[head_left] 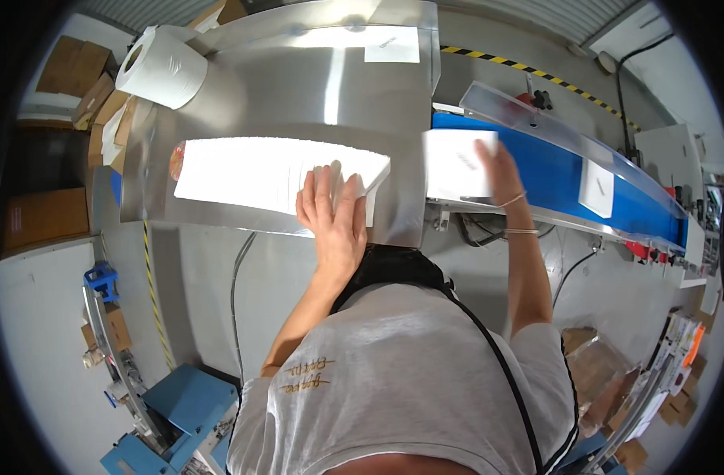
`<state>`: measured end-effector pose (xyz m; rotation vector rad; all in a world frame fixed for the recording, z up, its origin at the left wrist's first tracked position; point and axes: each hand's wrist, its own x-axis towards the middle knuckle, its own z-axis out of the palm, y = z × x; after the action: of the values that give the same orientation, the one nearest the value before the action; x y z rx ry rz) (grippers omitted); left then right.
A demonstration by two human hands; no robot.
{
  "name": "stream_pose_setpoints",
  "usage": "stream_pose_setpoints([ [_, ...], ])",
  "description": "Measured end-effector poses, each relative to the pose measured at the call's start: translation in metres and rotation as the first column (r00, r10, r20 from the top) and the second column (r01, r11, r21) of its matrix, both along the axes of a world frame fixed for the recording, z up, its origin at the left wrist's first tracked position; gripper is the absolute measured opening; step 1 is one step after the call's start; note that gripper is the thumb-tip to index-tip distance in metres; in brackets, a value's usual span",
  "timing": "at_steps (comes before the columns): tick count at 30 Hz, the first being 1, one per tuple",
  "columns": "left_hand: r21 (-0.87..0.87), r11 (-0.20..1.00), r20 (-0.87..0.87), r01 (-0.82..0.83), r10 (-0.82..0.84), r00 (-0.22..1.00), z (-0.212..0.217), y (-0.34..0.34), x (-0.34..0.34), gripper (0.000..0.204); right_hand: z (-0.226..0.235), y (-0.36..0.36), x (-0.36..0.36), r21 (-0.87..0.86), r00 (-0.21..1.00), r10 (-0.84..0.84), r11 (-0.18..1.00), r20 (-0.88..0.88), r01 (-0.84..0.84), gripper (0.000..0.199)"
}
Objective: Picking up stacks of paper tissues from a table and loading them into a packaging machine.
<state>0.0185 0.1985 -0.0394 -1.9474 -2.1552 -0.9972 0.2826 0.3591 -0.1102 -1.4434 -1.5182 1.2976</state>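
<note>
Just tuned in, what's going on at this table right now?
A person stands at a steel table. The left hand lies flat on a stack of white sheets. The right hand rests on a white packet at the start of a blue conveyor; another white packet sits farther along it. A paper roll sits at the table's far left corner.

A packing workshop: a blue conveyor belt (568,178), steel worktable (299,95), cardboard boxes (77,67) and hazard-striped floor tape (536,74).

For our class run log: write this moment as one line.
left hand: flat on paper stack | right hand: on white sheet | blue conveyor belt
</note>
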Motion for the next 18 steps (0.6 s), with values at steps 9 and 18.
stream_pose_setpoints([
  [9, 0.02, 0.997, -0.053, 0.07, -0.069, 0.996, -0.003, -0.004, -0.002, 0.035, 0.043, -0.01, -0.014, 0.57, 0.926, 0.186, 0.743, 0.328, -0.351, 0.055],
  [18, 0.006, 0.997, -0.023, 0.071, -0.071, 0.997, 0.006, -0.007, -0.013, 0.026, 0.043, -0.025, -0.084, 0.041, 0.852, 0.51, 0.86, -0.116, -0.509, 0.026],
])
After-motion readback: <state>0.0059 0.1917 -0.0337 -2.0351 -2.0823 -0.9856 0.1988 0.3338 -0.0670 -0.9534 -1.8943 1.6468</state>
